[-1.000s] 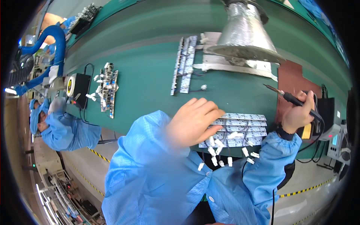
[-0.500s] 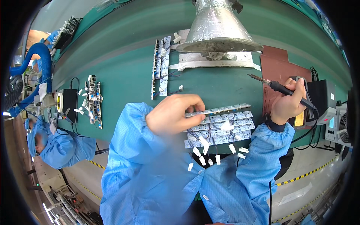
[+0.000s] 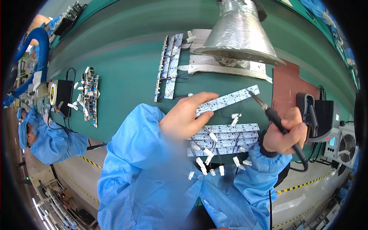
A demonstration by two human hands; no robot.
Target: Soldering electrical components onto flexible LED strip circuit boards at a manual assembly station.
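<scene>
Hands both gripping: left hand (image 3: 188, 118) pinches strip (image 3: 230, 100) by its left end, right hand (image 3: 278, 140) holds iron (image 3: 274, 118). Strip's long axis runs right and forward; right end lies ahead-left of right hand, the nearer one, at iron's tip, contact unclear. Strip row (image 3: 226, 142) below; hood (image 3: 241, 34) beyond.

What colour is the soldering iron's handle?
The handle is black, best seen in the head view.

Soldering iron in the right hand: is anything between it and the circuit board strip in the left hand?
Nothing visible. The soldering iron in the right hand has its tip near the right end of the circuit board strip that the left hand holds; contact is unclear.
</scene>
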